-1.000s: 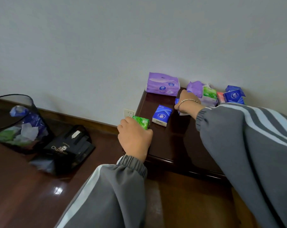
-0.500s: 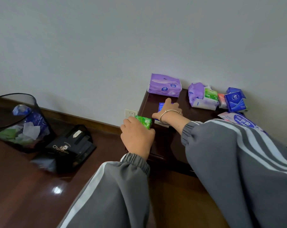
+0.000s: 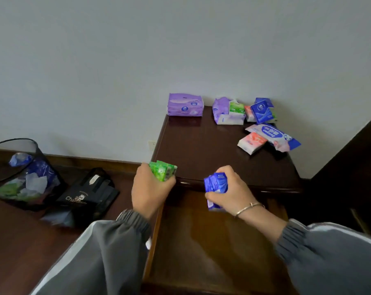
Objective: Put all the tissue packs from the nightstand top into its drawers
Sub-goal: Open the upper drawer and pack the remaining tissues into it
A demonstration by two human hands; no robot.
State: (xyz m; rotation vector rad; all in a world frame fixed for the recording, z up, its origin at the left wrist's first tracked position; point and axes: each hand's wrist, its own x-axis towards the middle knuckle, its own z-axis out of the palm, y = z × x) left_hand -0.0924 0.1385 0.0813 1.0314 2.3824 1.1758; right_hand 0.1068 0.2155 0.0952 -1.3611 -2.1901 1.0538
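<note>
My left hand (image 3: 149,191) grips a small green tissue pack (image 3: 163,173) just off the front left corner of the dark wooden nightstand top (image 3: 201,150). In my right hand (image 3: 231,191) are small blue tissue packs (image 3: 215,187), held in front of the nightstand's front edge, over an open drawer (image 3: 212,241) whose inside looks bare. Along the wall lie a large purple pack (image 3: 185,104), a second purple pack (image 3: 221,107), a green pack (image 3: 236,107) and a blue pack (image 3: 262,112). Nearer the right edge lie a pink pack (image 3: 252,142) and a long blue-and-white pack (image 3: 275,136).
A black mesh waste bin (image 3: 23,173) with crumpled wrappers stands on the wooden floor at the left, next to a black paper bag (image 3: 89,194). A wall socket (image 3: 152,143) sits beside the nightstand. Dark furniture (image 3: 354,162) borders the nightstand's right side.
My right hand left the back of the top, took up the blue packs and drew back to the front edge. My left hand pulled the green pack off the corner. The view tilted down onto the drawer.
</note>
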